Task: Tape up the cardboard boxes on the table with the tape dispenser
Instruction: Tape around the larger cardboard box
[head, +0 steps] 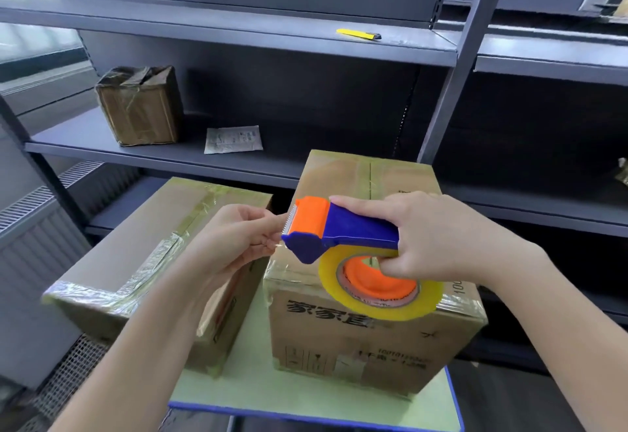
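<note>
Orange/blue tape dispenser [339,227] over R box [373,333] top edge, R hand [438,237] gripping handle, fingers thru roll core. L hand [234,237] pinching tape end [278,245] at cutter. L box [129,254] just beside; 2 boxes carry tape, on table [306,397].

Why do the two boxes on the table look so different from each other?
The left box lies low and wide; the right box stands taller. The right box has big black printed characters on its front; the left box's top is plain. Crinkly tape runs across the left box's top and along its near edge; the right box's tape goes down its top middle seam. Both are brown cardboard with clear tape on.
</note>
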`<state>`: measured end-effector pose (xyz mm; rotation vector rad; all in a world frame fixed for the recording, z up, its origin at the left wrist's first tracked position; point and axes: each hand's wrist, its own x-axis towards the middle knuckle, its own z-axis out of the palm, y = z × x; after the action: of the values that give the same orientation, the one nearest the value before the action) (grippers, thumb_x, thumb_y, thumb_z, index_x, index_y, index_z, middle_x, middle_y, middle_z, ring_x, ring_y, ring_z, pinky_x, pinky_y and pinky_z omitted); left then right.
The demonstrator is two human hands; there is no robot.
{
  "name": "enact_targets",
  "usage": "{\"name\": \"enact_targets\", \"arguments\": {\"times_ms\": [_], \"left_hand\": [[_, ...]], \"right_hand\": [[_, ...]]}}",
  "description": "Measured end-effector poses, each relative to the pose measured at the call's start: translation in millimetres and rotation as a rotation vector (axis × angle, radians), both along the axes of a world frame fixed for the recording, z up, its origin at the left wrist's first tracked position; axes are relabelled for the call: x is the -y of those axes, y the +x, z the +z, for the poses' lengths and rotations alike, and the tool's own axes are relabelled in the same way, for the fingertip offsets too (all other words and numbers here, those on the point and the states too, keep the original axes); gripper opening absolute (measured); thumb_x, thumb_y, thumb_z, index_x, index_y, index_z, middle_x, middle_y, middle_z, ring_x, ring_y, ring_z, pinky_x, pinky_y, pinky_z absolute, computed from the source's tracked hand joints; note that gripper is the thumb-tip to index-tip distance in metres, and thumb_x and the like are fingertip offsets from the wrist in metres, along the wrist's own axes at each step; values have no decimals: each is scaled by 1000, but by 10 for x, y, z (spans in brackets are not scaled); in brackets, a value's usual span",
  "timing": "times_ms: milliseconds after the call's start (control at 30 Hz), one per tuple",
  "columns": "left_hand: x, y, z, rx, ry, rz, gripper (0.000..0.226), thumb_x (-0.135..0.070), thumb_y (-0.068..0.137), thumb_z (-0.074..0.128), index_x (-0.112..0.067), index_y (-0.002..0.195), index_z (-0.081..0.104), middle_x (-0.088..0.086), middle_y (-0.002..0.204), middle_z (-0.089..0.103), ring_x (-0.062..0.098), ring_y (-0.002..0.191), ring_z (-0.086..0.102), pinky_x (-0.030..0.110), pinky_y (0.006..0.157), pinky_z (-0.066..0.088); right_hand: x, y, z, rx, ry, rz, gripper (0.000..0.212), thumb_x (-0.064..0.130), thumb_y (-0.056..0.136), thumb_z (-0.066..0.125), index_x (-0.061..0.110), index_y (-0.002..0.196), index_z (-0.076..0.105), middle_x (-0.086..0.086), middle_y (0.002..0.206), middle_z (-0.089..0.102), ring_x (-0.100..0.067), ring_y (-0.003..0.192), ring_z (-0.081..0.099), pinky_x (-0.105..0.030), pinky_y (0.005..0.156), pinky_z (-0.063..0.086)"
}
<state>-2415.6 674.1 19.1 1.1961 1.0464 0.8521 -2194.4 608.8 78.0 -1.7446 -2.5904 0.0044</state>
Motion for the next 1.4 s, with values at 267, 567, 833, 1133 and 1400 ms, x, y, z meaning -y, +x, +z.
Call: {"name": "enact_targets", "arguments": {"times_ms": [267, 567, 833, 1133, 1400], "left_hand": [[11, -436, -70, -24, 3, 126, 19, -15, 79, 67, 4, 81, 66, -2, 50, 54, 6, 45, 48, 15, 55, 51], [-64, -432, -640, -74, -104, 73, 26, -17, 79, 69, 8, 86, 64, 2, 57, 56, 8, 47, 47, 15, 49, 45], [3, -358, -924, -75, -82, 117, 28, -17, 88, 63, -6, 64, 58, 2, 55, 46, 8, 42, 35, 11, 39, 32], [138, -299, -1198, -155, -155, 67, 42, -45, 85, 61, -13, 68, 41, 1, 55, 41, 14, 51, 37, 26, 55, 32], [315, -222, -1186, -312, 537, 294, 44, 8, 84, 45, -25, 105, 66, -13, 97, 68, 4, 96, 61, 14, 85, 46]], "right_hand": [[213, 105, 13, 54, -4, -14, 84, 50, 81, 54, 70, 131, -10, 12, 96, 53, -8, 83, 52, -20, 68, 44], [260, 72, 102, 179, -79, -74, 78, 43, 81, 54, 71, 131, 1, 17, 86, 51, -4, 76, 47, -18, 63, 40], [109, -112, 160, 251, -158, -92, 76, 38, 84, 58, 61, 140, 12, 19, 68, 37, -1, 63, 38, -17, 50, 26], [61, -122, 144, 242, -166, -73, 74, 41, 84, 56, 63, 138, 10, 19, 70, 43, -2, 63, 43, -16, 49, 26], [31, -105, 130, 229, -158, -30, 75, 39, 85, 55, 62, 139, 9, 19, 72, 43, -4, 68, 45, -16, 52, 28]]}}
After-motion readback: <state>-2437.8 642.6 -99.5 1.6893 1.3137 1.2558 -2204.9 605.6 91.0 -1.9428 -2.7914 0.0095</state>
